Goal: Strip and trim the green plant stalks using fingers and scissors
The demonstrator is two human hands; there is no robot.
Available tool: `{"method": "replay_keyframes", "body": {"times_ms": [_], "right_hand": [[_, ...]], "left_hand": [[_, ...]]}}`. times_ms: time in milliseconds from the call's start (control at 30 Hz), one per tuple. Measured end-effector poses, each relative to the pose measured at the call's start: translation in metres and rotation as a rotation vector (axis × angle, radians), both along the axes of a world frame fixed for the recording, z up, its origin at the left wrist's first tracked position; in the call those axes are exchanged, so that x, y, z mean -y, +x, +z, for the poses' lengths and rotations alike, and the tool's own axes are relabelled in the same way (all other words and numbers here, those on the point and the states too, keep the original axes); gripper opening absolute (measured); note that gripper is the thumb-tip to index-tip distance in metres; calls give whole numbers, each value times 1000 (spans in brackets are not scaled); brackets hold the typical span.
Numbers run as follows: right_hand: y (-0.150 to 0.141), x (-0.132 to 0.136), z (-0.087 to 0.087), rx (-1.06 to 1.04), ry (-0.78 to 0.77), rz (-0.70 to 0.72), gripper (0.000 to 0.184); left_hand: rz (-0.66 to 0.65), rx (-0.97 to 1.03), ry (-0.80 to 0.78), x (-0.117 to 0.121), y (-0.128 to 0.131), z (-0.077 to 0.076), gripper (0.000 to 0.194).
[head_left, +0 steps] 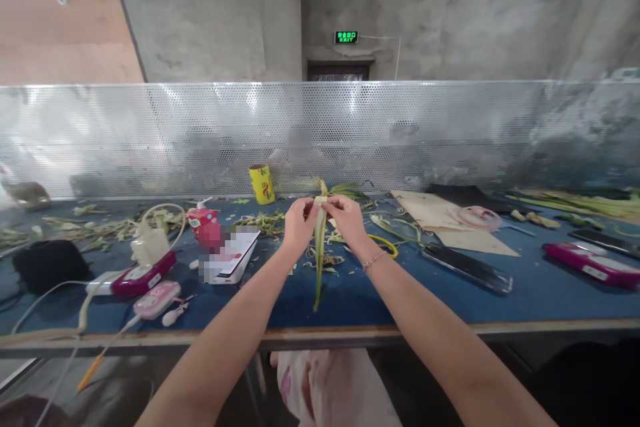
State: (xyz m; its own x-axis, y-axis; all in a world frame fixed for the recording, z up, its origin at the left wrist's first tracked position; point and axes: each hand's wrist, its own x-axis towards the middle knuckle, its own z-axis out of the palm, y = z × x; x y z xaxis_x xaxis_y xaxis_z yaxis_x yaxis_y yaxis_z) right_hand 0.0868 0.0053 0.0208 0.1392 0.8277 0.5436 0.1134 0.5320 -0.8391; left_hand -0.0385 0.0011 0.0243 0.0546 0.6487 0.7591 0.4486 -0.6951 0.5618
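Both arms reach over the blue tabletop. Between my left hand and my right hand is a long, flat green leaf strip. Fingers and thumbs of each hand pinch its pale, folded-looking upper end from either side. From there the strip hangs down toward me, narrowing to a dark tip. Just beyond the hands lie a yellowish stem-like piece and some green leaves. Loose plant scraps are scattered beneath. A thin bracelet circles my right wrist.
Left of my hands are a phone propped on a white box, a red carton and a power strip. A yellow roll stands behind. A phone lies right, near cardboard. A perforated metal screen borders the back.
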Motion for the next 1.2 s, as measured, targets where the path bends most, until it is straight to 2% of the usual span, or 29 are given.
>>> {"method": "replay_keyframes", "body": {"times_ms": [100,233,367,567,667,767,967,1200], "right_hand": [[1,-4,-8,-17,-19,18,27],[2,-6,-18,-16,-16,42,25],[5,-7,-26,85,-12,-4,26],[12,-8,-32,375,146,-162,19],[13,-12,-33,426,190,-152,15],[12,-16,-35,382,208,-104,16],[10,-19,-39,382,309,-125,17],[11,-9,-37,481,442,-114,13]], "left_hand": [[-41,-25,-105,-5,1,-3,20],[-1,-23,-175,-14,1,-9,23],[-76,69,-270,-21,2,-17,26],[-244,194,-454,-25,4,-24,27],[-295,263,-527,-25,5,-25,30],[-361,391,-604,-25,5,-25,31],[-347,476,-592,-26,7,-27,29],[-233,403,-513,-21,9,-26,25]]}}
